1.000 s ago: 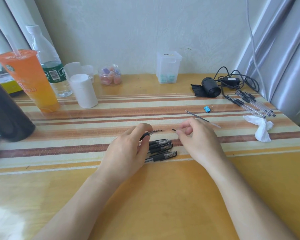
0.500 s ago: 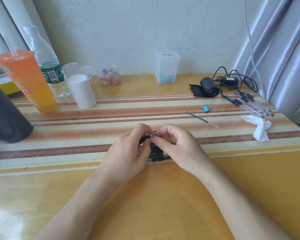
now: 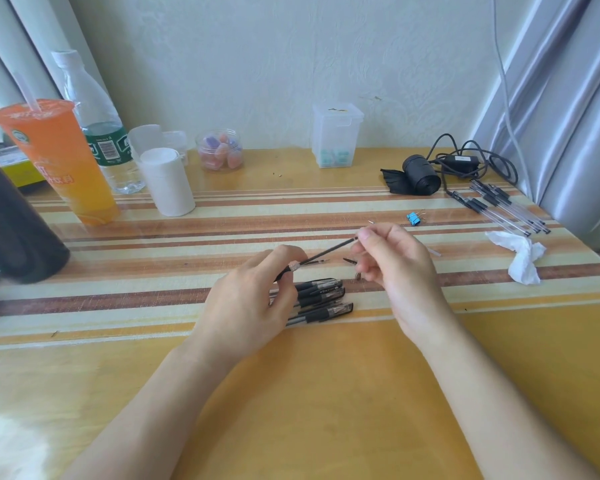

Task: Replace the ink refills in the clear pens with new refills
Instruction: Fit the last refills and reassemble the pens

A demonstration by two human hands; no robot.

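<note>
Head view: left hand [image 3: 246, 306] curls its fingers [image 3: 286, 252] round a pen barrel [image 3: 286, 272] above the bench [image 3: 326, 393]. Right hand [image 3: 395, 265] pinches a dark refill [image 3: 329, 252], its other end inside the barrel. Capped pens [image 3: 323, 296] lie just beneath.

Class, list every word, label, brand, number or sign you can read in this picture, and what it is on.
No text is readable.
orange cup: round logo and pale lettering, too blurred.
water bottle: green label with barcode, print too small.
capped pens: barrel print too small.
cable adapter: white label, too small.
</note>
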